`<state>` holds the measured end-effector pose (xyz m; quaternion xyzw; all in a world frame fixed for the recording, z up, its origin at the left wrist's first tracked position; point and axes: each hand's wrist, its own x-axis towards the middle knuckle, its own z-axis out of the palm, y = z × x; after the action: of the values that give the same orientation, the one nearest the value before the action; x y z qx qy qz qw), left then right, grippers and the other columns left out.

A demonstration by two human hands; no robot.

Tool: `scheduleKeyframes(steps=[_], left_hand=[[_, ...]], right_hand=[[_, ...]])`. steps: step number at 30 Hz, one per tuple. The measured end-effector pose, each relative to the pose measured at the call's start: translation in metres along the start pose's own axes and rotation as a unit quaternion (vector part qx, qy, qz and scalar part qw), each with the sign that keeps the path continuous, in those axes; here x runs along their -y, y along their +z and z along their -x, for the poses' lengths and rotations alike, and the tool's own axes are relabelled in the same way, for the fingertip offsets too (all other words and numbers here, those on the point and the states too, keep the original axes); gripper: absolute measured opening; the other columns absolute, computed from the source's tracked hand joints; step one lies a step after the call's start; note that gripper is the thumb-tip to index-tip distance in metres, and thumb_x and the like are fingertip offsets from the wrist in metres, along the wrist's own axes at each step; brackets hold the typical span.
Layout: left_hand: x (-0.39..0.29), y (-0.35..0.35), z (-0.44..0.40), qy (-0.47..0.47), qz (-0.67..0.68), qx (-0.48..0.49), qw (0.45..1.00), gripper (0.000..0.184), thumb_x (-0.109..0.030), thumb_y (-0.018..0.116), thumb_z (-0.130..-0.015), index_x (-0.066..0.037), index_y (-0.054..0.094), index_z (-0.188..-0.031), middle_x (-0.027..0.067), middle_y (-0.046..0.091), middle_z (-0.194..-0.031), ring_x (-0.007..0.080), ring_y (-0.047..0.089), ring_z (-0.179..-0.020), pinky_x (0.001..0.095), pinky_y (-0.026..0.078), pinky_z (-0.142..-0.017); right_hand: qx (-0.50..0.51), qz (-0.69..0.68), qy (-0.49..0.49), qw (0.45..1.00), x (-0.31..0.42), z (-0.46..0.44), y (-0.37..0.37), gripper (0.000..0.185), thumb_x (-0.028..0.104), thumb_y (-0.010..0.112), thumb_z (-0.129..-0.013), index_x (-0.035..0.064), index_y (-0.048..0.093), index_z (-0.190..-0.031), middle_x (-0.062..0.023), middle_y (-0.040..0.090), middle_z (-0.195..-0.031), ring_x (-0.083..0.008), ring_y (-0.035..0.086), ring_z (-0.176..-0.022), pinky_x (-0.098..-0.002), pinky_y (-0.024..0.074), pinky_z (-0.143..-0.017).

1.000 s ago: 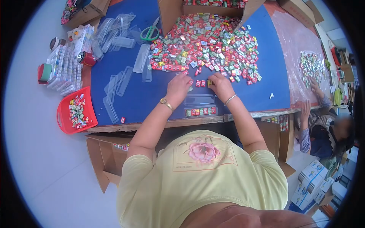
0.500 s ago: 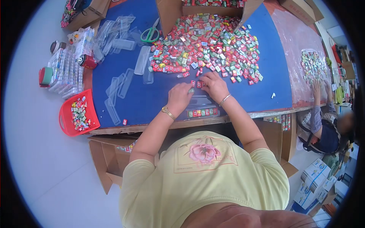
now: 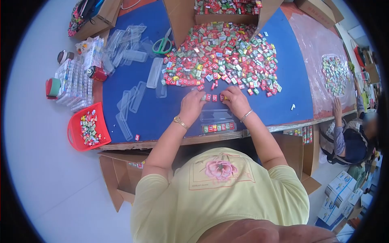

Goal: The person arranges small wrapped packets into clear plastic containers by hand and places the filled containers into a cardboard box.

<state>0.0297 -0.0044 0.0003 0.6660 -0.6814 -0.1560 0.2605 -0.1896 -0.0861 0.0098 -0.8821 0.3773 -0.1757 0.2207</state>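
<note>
My left hand (image 3: 192,104) is closed, with its fingertips at small red and green packs (image 3: 208,97) on the blue table mat. My right hand (image 3: 237,103) is closed too, pinching at red and yellow packs (image 3: 222,97) a little to the right. One red pack (image 3: 214,97) stands between the two hands. Nearer my body, by the table edge, lies a clear plastic case (image 3: 218,116) with a row of colourful packs (image 3: 219,127) along its front. Just beyond my fingers spreads a big heap of similar packs (image 3: 227,56).
Clear plastic cases (image 3: 154,73) and green-handled scissors (image 3: 162,45) lie on the left. A red basket (image 3: 106,127) with small packs is at the left edge. An open cardboard box (image 3: 227,19) stands behind the heap. Another person's hand (image 3: 337,108) is at the far right.
The camera view has shifted, so the scene sits lower. My hands have drawn a little apart, and the packs between them are more visible.
</note>
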Motion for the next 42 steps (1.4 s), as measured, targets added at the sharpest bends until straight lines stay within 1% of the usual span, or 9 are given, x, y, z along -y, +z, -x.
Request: scheduleKeyframes(steps=[4,8,11,18,22,25,27,31,42], left_hand=[[-0.009,0.002,0.000,-0.029,-0.018,0.003,0.999,0.039,-0.015,0.084,-0.076,-0.008,0.073,-0.113,0.0092,0.068,-0.105,0.0284,0.067,-0.098,0.0408,0.055,-0.082],[-0.015,0.006,0.000,0.039,0.001,-0.102,0.994,0.033,-0.012,0.083,-0.076,-0.008,0.074,-0.107,0.0083,0.068,-0.103,0.0294,0.065,-0.101,0.0405,0.055,-0.084],[-0.007,0.017,0.000,0.037,0.015,-0.102,0.994,0.027,-0.011,0.082,-0.076,-0.007,0.074,-0.101,0.0078,0.068,-0.103,0.0298,0.064,-0.102,0.0405,0.054,-0.084],[0.009,0.007,0.025,-0.006,-0.009,-0.102,0.995,0.022,-0.013,0.078,-0.081,-0.009,0.072,-0.102,0.0082,0.068,-0.105,0.0322,0.062,-0.099,0.0429,0.055,-0.083],[0.011,0.003,0.029,-0.009,-0.016,-0.113,0.993,0.023,-0.011,0.080,-0.078,-0.007,0.073,-0.100,0.0087,0.068,-0.104,0.0312,0.063,-0.097,0.0416,0.054,-0.084],[0.012,0.004,0.024,-0.006,-0.014,-0.115,0.993,0.025,-0.010,0.081,-0.077,-0.006,0.074,-0.101,0.0088,0.068,-0.103,0.0304,0.063,-0.098,0.0407,0.054,-0.085],[0.011,0.006,0.024,0.000,-0.010,-0.112,0.994,0.027,-0.011,0.081,-0.077,-0.007,0.074,-0.102,0.0086,0.068,-0.104,0.0299,0.063,-0.099,0.0401,0.054,-0.086],[-0.001,0.009,0.014,0.010,-0.007,-0.072,0.997,0.030,-0.013,0.082,-0.077,-0.007,0.074,-0.105,0.0082,0.067,-0.107,0.0297,0.063,-0.102,0.0401,0.053,-0.087],[-0.022,0.011,0.001,0.011,-0.013,-0.056,0.998,0.037,-0.015,0.083,-0.076,-0.008,0.073,-0.111,0.0059,0.066,-0.112,0.0282,0.062,-0.104,0.0388,0.054,-0.088]], right_hand=[[-0.010,-0.011,0.012,1.000,0.006,-0.005,-0.005,0.035,0.009,0.080,-0.075,0.0081,0.071,-0.109,-0.0088,0.066,-0.108,-0.0316,0.062,-0.103,-0.0413,0.0538,-0.087],[-0.042,-0.019,-0.042,0.998,0.014,-0.045,0.012,0.029,0.013,0.077,-0.079,0.0108,0.073,-0.107,-0.0077,0.067,-0.109,-0.0283,0.061,-0.109,-0.0399,0.0552,-0.088],[0.063,-0.008,-0.099,0.993,0.030,-0.086,0.030,0.020,0.015,0.072,-0.081,0.0123,0.075,-0.100,-0.0085,0.068,-0.108,-0.0280,0.063,-0.108,-0.0396,0.0563,-0.087],[0.105,0.227,-0.138,0.958,0.065,-0.108,0.066,0.016,0.014,0.069,-0.080,0.0146,0.076,-0.095,-0.0039,0.069,-0.106,-0.0277,0.065,-0.105,-0.0391,0.0580,-0.086],[0.050,0.152,-0.180,0.971,0.051,-0.099,0.067,0.015,0.015,0.071,-0.080,0.0138,0.075,-0.095,-0.0066,0.070,-0.102,-0.0291,0.066,-0.103,-0.0406,0.0575,-0.085],[0.046,0.032,-0.047,0.997,0.046,-0.083,0.017,0.017,0.018,0.075,-0.081,0.0130,0.074,-0.097,-0.0115,0.070,-0.097,-0.0313,0.068,-0.096,-0.0426,0.0568,-0.082],[-0.056,-0.060,-0.010,0.997,0.020,-0.063,0.004,0.020,0.021,0.077,-0.082,0.0114,0.072,-0.098,-0.0141,0.068,-0.092,-0.0331,0.068,-0.090,-0.0441,0.0558,-0.078],[0.069,-0.001,0.108,0.992,0.009,-0.033,-0.010,0.023,0.024,0.078,-0.082,0.0106,0.071,-0.099,-0.0126,0.068,-0.091,-0.0327,0.069,-0.089,-0.0447,0.0558,-0.077],[0.009,0.051,0.031,0.998,0.015,-0.010,0.004,0.032,0.019,0.081,-0.079,0.0105,0.071,-0.108,-0.0073,0.065,-0.104,-0.0280,0.063,-0.106,-0.0413,0.0546,-0.086]])
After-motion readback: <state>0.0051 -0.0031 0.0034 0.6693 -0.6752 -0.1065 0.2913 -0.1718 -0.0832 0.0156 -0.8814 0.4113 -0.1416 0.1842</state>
